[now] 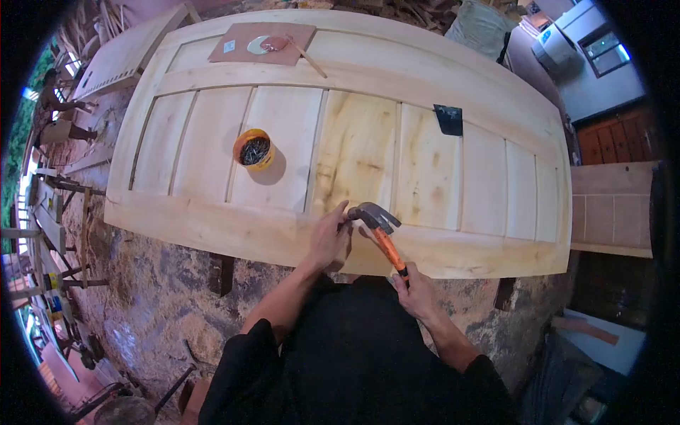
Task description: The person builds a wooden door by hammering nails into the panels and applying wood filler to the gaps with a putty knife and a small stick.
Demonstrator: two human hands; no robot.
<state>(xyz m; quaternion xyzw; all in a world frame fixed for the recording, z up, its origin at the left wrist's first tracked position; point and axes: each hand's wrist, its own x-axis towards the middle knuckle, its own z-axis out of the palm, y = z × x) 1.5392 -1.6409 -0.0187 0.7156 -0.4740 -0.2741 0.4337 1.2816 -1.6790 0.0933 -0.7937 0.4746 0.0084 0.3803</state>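
My right hand (418, 292) is wrapped round the lower end of a claw hammer (386, 244) with an orange handle and a dark head. The hammer head is right beside the fingertips of my left hand (330, 237), over the near rail of a pale wooden panelled door (283, 225). My left fingers are pinched together; whatever is between them is too small to make out. Left of centre on the door stands a yellow tub (243, 150) full of nails.
On the door's far side lie a brown board (227, 35) with a pale round patch and a thin stick (309, 58). A black flat piece (448, 120) rests right of centre. Sawdust covers the floor (163, 283); more boards (127, 49) stand at left.
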